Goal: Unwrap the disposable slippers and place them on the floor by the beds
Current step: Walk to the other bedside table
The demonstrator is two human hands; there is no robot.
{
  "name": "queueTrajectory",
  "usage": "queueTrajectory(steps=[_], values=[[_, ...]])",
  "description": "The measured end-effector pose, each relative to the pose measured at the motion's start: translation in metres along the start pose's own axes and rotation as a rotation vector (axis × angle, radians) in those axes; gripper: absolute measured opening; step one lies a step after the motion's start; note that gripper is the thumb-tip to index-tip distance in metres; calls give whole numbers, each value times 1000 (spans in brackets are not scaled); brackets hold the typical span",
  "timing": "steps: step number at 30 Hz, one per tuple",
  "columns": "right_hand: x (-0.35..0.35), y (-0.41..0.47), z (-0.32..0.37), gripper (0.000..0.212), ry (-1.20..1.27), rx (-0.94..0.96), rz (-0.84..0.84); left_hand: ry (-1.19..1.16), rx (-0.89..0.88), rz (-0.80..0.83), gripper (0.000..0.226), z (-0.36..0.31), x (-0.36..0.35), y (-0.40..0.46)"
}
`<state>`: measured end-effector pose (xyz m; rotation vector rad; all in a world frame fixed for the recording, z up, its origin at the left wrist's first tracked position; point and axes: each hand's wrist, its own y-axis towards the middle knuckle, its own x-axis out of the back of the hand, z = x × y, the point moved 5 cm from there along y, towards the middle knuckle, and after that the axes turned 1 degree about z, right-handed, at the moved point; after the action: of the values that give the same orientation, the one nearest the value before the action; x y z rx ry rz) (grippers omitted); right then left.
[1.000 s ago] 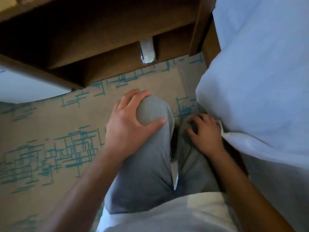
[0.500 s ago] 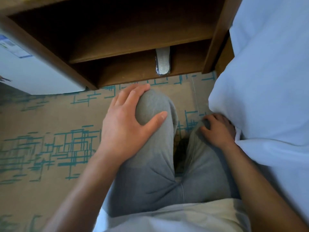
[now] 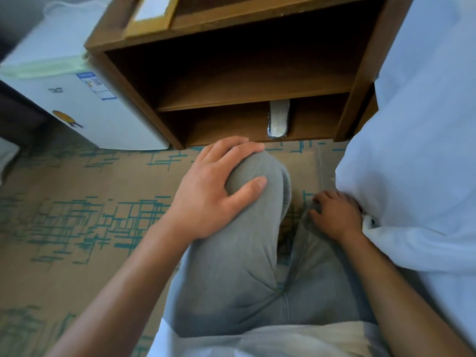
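Left hand [image 3: 213, 186]: spread flat over left knee [image 3: 260, 173], fingers apart, gripping nothing but grey cloth.
Right hand [image 3: 334, 215]: fingers loosely splayed on right knee, empty, touching bed [image 3: 412, 150] linen.
Slippers [image 3: 279, 119]: wrapped in clear film, on end in lowest shelf of nightstand [image 3: 134, 81], near front edge.
Fridge [image 3: 77, 99]: white, left of nightstand, touching it; blue-edged label, print too small to read; dark lettering, illegible; orange sticker below.
Floor [image 3: 77, 202]: tan carpet, teal line pattern.
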<state>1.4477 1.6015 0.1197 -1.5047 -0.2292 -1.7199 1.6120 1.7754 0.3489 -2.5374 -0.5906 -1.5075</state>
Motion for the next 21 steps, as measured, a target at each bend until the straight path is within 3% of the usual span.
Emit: queueTrajectory(steps=[7, 11, 13, 17, 21], values=[[-14, 10, -12, 32, 16, -32, -17, -2, 33, 50, 48, -4, -8, 24], [-21, 31, -14, 37, 67, -120, 127, -235, 87, 260, 51, 13, -16, 58], [-11, 47, -8, 34, 260, -156, 147, -416, 191, 353, 54, 35, -18, 79], [26, 92, 8, 31, 588, -236, -87, -613, 413, 290, 40, 106, -45, 128], [32, 176, 10, 43, 722, -335, -82, -481, 759, 204, 25, 197, -125, 183]])
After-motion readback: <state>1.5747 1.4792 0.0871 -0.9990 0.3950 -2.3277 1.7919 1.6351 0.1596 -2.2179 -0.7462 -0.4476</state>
